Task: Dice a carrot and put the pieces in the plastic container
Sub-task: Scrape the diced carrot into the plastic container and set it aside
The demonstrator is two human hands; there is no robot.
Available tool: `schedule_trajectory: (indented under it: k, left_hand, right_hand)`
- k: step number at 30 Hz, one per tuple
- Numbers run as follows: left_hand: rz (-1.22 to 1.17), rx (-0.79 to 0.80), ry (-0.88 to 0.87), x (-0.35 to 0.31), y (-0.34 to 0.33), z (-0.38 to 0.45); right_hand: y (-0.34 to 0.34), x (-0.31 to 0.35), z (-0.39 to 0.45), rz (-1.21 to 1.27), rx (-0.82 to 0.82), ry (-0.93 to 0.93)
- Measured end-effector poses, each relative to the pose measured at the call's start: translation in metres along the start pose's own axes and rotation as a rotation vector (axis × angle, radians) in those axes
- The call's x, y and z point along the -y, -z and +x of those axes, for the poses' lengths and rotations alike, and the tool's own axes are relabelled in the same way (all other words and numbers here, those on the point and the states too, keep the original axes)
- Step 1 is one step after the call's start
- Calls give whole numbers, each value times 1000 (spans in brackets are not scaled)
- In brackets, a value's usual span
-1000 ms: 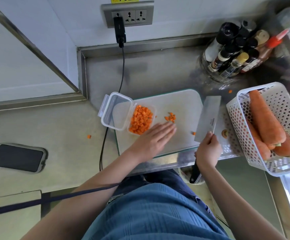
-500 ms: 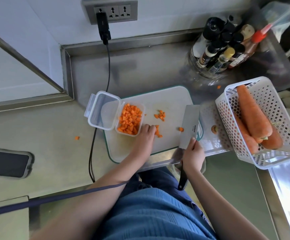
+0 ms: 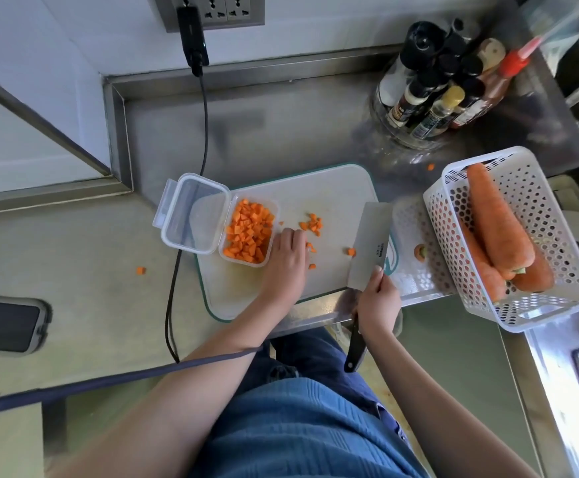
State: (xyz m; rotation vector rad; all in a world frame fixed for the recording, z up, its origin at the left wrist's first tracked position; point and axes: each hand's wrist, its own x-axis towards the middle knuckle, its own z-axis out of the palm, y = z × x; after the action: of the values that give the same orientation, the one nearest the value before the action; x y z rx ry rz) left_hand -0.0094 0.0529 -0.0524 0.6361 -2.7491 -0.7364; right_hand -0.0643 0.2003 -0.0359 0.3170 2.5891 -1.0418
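My left hand lies on the board just right of the container, fingers curled down over a few dice; whether they grip any yet I cannot tell. My right hand is wrapped round the cleaver handle, thumb up on the blade, which lies on the board's right edge.

The container sits on the left of the board, lid hinged open to the left, already nearly full of dice. What is left: a small heap just far-right of my fingers, a couple of cubes by my knuckles, one lone cube near the blade, one stray on the tabletop to the left and another far right by the basket.

To do this gathering well, I judge I should cup the fingers, rake the heap toward the container's right wall and lift the pieces over the rim rather than push against it, since the light box could slide. The blade could sweep the lone cube leftward to join the rest. Keep the edge turned away from my left fingers.
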Motion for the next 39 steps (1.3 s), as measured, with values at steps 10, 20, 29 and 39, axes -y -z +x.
schedule_trajectory:
  k: [10, 20, 29, 39]
  left_hand:
    - [2, 165, 130, 1, -12, 26]
    - [-281, 173, 2, 7, 1, -3]
    - [-131, 204, 60, 16, 3, -48]
    - [-194, 94, 125, 3, -4, -20]
  right_hand:
    - [-29, 18, -35, -48, 210, 143]
    - [-8, 33, 37, -101, 146, 210]
    - [-4, 29, 29, -323, 431, 363]
    - [-1, 8, -9, -118, 274, 170]
